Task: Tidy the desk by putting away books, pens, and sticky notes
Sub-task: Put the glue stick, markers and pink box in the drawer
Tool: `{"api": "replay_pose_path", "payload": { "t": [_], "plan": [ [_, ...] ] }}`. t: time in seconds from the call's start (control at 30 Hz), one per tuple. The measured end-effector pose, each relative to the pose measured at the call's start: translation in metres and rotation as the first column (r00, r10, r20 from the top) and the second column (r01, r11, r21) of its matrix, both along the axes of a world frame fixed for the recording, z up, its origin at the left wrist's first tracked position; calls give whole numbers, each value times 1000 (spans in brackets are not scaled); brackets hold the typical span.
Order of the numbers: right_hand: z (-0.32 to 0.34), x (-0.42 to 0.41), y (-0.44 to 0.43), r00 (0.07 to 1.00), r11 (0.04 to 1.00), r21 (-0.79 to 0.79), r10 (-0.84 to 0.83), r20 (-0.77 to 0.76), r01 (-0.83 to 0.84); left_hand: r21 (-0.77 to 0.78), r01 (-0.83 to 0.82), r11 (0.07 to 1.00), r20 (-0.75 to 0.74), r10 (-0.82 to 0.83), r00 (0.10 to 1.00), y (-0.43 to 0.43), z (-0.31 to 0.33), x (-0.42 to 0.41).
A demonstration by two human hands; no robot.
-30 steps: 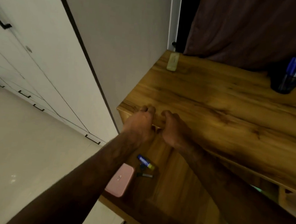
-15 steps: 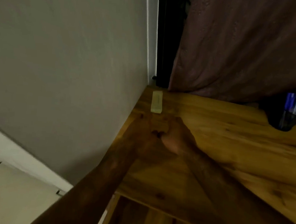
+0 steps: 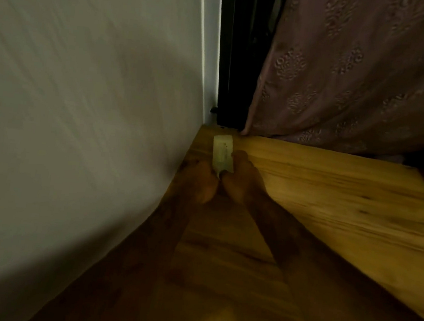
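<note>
Two hands (image 3: 203, 182) (image 3: 241, 180), one sticky-note pad (image 3: 222, 154), one desk (image 3: 331, 197)

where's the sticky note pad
In the head view, the sticky note pad lies at the far left corner of the wooden desk, by the wall, with the left hand and right hand at its near end.

No readable writing

The pale yellow sticky-note pad (image 3: 222, 152) in the corner of the desk (image 3: 331, 197) shows a few small dark specks on its top sheet, but they are too blurred to make out as letters or numbers. The curtain (image 3: 356, 70) behind it bears a repeating raised pattern, which is ornament rather than text. No brand, label, number or sign can be read on any of them.
</note>
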State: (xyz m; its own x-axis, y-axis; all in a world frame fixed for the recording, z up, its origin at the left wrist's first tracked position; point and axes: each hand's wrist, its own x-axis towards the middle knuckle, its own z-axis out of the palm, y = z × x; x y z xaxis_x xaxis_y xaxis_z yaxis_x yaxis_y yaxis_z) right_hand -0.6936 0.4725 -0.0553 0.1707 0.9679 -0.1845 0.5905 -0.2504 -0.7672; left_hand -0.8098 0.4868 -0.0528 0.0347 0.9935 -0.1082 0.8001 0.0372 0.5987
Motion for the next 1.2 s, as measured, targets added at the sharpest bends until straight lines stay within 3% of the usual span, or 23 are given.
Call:
{"api": "replay_pose_path", "payload": {
  "t": [0.2,0.27,0.4,0.6,0.7,0.9,1.1,1.2],
  "plan": [
    [-4,0,8,992,994,21,-105,-73,107,-35,-48,998,76,50,996,0,-1,8],
    [-3,-1,6,980,989,20,-140,-144,145,-91,-61,994,170,76,983,-4,0,9],
    [-3,1,1,960,993,-5,-117,-254,120,-62,-96,993,369,112,922,-13,0,7],
    [16,0,-36,805,979,-149,-201,-558,141,-107,-170,980,560,201,804,-53,15,5],
    [34,3,-77,744,986,-139,-157,-650,86,-118,-144,982,618,186,763,-91,28,-3],
    [48,1,-171,746,991,-133,-81,-661,-10,-212,-45,976,607,167,777,-183,42,-29],
    [50,-6,-277,773,979,-186,-58,-632,-79,-198,2,980,476,94,874,-297,61,-53],
    [35,-9,-324,779,971,-223,-71,-623,-90,-242,31,970,481,92,872,-350,58,-62]
  ]
}}
